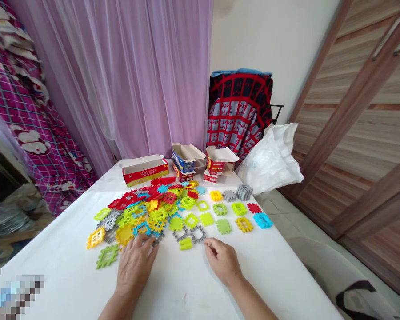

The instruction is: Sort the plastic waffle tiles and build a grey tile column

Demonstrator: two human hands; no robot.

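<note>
My left hand (137,258) lies at the near edge of a heap of toothed plastic building tiles. Its fingers are spread, and the fingertips touch the heap beside a solid yellow tile (124,234). A green tile (107,256) lies left of this hand. My right hand (224,261) is curled closed, its fingertips at the corner of a hollow grey tile (204,229); whatever they pinch is hidden. Another hollow grey tile (176,236) adjoins that one, and a small lime-green piece (186,244) lies in front of both.
Sorted stacks lie on the right, among them yellow tiles (244,225), blue tiles (263,220) and grey tiles (244,192). Behind the heap stand a long red box (146,172), a blue open box (183,162) and a red open box (214,166). A white bag (270,160) leans at the table's far right.
</note>
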